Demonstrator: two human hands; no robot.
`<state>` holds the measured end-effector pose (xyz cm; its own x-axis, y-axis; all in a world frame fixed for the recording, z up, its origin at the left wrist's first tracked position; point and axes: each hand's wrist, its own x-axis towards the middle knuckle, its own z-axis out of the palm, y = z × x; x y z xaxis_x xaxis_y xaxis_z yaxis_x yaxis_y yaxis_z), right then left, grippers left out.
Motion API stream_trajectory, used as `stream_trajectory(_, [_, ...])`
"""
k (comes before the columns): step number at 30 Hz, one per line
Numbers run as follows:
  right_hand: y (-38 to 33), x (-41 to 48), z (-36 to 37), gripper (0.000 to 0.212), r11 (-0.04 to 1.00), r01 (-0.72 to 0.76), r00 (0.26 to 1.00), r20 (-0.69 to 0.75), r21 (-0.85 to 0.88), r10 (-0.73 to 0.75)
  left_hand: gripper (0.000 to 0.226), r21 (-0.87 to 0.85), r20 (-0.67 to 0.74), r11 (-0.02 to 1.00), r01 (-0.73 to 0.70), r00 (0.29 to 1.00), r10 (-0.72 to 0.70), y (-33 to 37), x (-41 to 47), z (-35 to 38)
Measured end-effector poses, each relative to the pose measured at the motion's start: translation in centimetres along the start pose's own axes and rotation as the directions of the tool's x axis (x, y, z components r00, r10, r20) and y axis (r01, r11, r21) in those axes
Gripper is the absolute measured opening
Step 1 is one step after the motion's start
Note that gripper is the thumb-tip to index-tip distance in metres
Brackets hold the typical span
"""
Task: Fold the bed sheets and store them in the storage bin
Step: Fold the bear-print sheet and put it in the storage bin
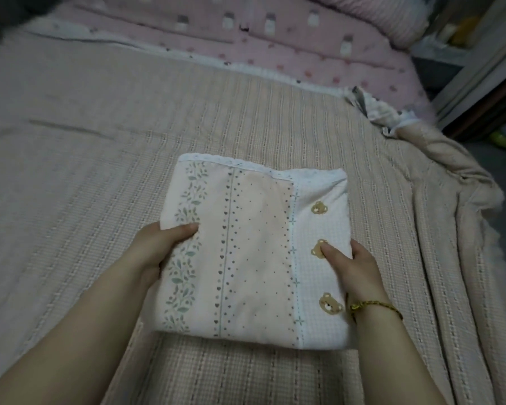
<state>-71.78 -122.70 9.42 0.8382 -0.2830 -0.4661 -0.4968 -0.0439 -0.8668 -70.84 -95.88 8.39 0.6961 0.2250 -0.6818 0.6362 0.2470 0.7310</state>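
As left hand (pixel 154 248) and right hand (pixel 355 266) clasp the folded sheet (pixel 254 258), their fingers (pixel 358 248) wrap its sides

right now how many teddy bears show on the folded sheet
3, in a column on the folded sheet: far bear nearest the lace edge, middle bear partly under the right hand, near bear by the wrist. Folds may hide more.

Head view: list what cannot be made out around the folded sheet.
- Fingers of left hand and right hand: hidden under the sheet; only the thumbs show.
- Bin: nowhere in frame.
- Shelf contents, top right: blurred and cut by the edge.
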Motion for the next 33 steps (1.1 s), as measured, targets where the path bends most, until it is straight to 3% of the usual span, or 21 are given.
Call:
stream_trajectory(6, [-3.1,-4.0,4.4,0.020,0.981,0.149,0.971,0.207,-0.125,-0.121,0.047,-0.149,-0.190,0.986,-0.080,0.980,0.051,-0.7,-6.6,-6.3])
stream_trajectory(9, [-3.8,-6.8,6.7,0.021,0.954,0.243,0.907,0.390,-0.173,-0.160,0.051,-0.277,-0.336,0.949,-0.149,0.940,0.050,-4.1,-11.7,-10.0])
stream_trajectory(14, [-2.0,-13.1,9.4,0.011,0.875,0.421,0.704,0.695,-0.238,-0.149,0.044,-0.468,-0.569,0.832,-0.299,0.822,-0.024,-13.0,-21.4,-13.2])
stream_trajectory(21, [4.6,-23.0,13.1,0.024,0.770,0.579,0.399,0.917,-0.269,0.021,0.039,-0.598,-0.754,0.637,-0.487,0.610,-0.242,-25.8,-33.5,-15.3])
stream_trajectory(28, [13.5,-37.5,13.1,0.028,0.604,0.781,0.011,0.972,-0.156,0.236,0.036,-0.615,-0.770,0.471,-0.633,0.351,-0.533,-39.9,-46.7,-13.3])
stream_trajectory(33, [20.2,-47.1,9.1,0.020,0.508,0.856,-0.139,0.904,-0.095,0.404,0.037,-0.586,-0.705,0.299,-0.753,0.291,-0.647,-49.5,-54.8,-8.4])
